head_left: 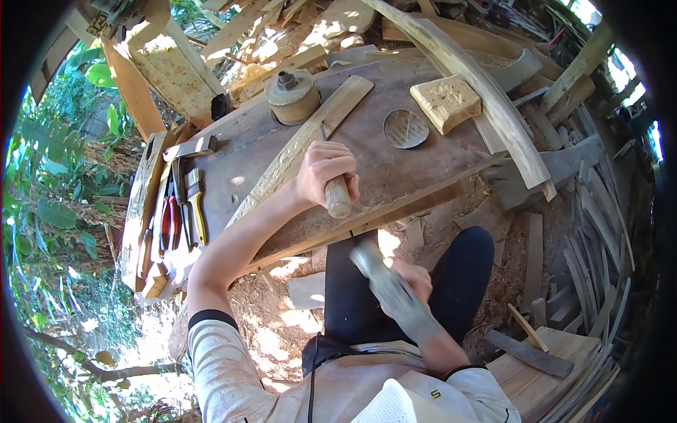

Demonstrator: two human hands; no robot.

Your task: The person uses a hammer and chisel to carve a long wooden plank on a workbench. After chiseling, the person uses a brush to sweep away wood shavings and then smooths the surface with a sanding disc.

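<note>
Head view: left hand (pixel 328 173) grips a chisel (pixel 338 202) pointing toward 12 o'clock, likely steadying it against the carved plank (pixel 285 163); right hand (pixel 415 282), at its 5 o'clock, clutches a blurred mallet (pixel 384 278).

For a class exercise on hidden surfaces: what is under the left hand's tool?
Its thin metal shaft is over the pale plank on the workbench. Whatever lies directly beneath the handle and left hand is covered.

Brt daylight, sun-dappled grnd (pixel 268 345), glare lower L, tool (pixel 391 290) blurred, rim warped
</note>
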